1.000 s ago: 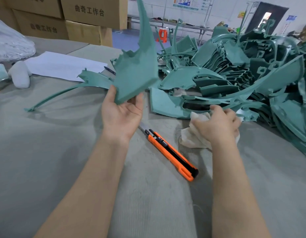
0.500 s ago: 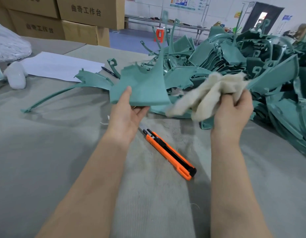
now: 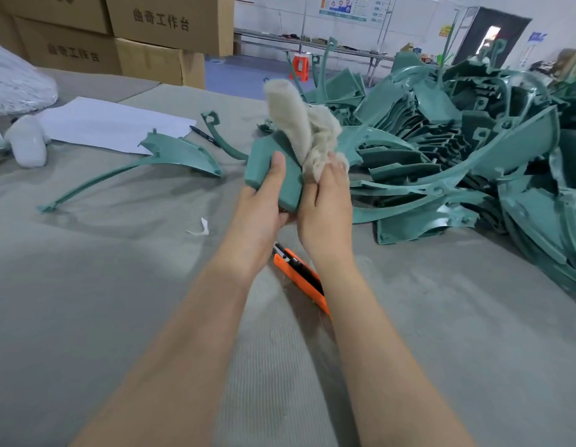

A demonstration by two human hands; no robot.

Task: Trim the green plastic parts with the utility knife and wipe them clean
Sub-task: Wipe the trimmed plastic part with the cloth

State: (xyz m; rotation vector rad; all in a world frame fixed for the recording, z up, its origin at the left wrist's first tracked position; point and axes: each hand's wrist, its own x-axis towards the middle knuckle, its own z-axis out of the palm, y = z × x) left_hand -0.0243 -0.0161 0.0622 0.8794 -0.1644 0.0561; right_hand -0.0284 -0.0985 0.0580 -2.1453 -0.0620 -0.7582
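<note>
cloth point(image 3: 301, 124) lifted, pressed onto green part point(image 3: 259, 162)

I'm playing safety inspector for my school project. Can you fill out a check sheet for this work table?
Surface: grey ribbed mat covering the table.
Job's things: green part held up; cloth against it; orange utility knife lying on the mat under the wrists; pile of green parts at right; one curved part lying apart at left.
Clutter: paper, pen, white container, white scrap.
Hands: left hand grips the green part; right hand holds the cloth.
Cables: nothing seen.
Surroundings: cardboard boxes, red stool, bench behind.
</note>
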